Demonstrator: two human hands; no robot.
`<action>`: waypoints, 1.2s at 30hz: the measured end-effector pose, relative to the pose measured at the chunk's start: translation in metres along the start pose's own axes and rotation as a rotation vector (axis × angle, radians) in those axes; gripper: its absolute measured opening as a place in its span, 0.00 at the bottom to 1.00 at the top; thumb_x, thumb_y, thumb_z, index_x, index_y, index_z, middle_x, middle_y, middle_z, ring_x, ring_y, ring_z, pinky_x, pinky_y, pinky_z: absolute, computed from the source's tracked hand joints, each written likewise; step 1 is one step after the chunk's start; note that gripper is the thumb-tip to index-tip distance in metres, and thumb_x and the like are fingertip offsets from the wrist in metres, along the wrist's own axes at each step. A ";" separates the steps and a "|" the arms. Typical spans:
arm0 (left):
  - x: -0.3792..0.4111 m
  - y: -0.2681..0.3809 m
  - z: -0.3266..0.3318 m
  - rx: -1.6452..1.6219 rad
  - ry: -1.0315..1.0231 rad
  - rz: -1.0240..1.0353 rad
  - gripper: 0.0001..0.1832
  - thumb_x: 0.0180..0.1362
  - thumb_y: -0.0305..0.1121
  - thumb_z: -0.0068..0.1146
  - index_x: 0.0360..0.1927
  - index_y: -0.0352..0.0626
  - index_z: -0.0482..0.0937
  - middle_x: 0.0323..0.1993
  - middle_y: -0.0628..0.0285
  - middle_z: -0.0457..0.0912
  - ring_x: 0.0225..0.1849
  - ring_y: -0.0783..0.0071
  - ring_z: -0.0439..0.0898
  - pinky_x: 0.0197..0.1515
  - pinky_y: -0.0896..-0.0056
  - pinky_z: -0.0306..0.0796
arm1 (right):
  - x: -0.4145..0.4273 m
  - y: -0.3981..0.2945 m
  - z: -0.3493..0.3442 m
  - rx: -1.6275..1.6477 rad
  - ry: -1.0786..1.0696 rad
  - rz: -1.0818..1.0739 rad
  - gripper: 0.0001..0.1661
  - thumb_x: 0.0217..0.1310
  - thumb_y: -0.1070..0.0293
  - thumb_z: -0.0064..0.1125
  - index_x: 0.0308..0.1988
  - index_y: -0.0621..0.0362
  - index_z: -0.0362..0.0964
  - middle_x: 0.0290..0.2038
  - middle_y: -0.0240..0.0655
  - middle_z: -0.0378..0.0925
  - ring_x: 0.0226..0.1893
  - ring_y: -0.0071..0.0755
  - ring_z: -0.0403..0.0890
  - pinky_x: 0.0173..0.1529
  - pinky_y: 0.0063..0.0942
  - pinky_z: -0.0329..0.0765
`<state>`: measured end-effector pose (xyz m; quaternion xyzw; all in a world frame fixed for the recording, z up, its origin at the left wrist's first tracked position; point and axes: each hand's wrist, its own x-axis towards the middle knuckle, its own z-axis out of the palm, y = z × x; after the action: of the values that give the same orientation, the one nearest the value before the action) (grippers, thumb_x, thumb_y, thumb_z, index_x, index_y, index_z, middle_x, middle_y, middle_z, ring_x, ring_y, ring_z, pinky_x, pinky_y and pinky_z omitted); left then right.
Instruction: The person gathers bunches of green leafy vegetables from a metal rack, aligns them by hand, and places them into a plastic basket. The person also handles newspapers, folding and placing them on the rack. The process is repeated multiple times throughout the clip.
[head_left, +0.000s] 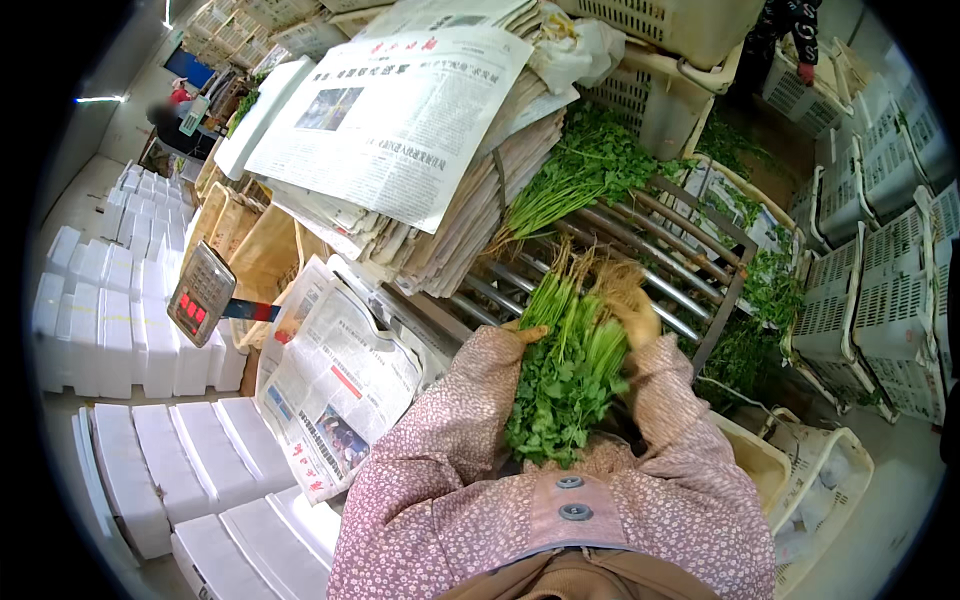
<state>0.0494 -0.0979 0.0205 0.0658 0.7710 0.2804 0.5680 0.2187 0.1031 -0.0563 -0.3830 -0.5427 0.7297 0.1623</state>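
Observation:
A bunch of leafy cilantro (559, 397) lies between my hands before my chest, roots pointing away from me and leaves towards me. My left hand (531, 333), in a yellowish glove, grips its stems from the left. On the other side my right hand (642, 313), gloved and blurred, closes around stems near the pale roots; its fingers are partly hidden. Beneath and beyond is a rack of metal bars (679, 319). More cilantro (577, 169) rests on the rack's far side, against a thick stack of newspapers (390, 127).
To the left, a newspaper sheet (349, 382) covers a scale with a lit display (201, 294). White foam boxes (195, 450) fill the lower left. Plastic crates (896, 307) line the right; a crate with loose greens (799, 262) stands beside the rack. Another person's hand (805, 73) shows at top right.

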 end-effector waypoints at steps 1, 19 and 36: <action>0.000 -0.007 0.003 0.056 0.015 -0.006 0.56 0.49 0.61 0.63 0.70 0.37 0.49 0.69 0.44 0.54 0.69 0.50 0.56 0.70 0.52 0.51 | -0.017 -0.021 -0.007 0.062 0.064 0.047 0.42 0.62 0.62 0.61 0.66 0.69 0.50 0.63 0.52 0.62 0.62 0.43 0.66 0.63 0.32 0.66; -0.005 0.014 0.061 1.130 0.300 0.550 0.55 0.46 0.68 0.59 0.72 0.56 0.48 0.72 0.54 0.47 0.73 0.54 0.43 0.71 0.47 0.41 | -0.069 -0.108 0.030 -1.214 0.128 -0.398 0.24 0.54 0.53 0.62 0.44 0.58 0.75 0.46 0.42 0.76 0.47 0.44 0.75 0.51 0.40 0.71; -0.017 0.005 0.030 0.892 0.258 0.754 0.40 0.56 0.56 0.55 0.68 0.51 0.57 0.69 0.54 0.54 0.71 0.55 0.48 0.70 0.48 0.45 | -0.045 -0.047 -0.054 -0.787 0.553 -0.054 0.31 0.65 0.55 0.53 0.60 0.62 0.62 0.47 0.49 0.76 0.48 0.48 0.77 0.53 0.37 0.72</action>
<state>0.0815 -0.0902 0.0309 0.5324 0.8006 0.1176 0.2486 0.2795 0.1269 -0.0020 -0.5809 -0.7238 0.3352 0.1623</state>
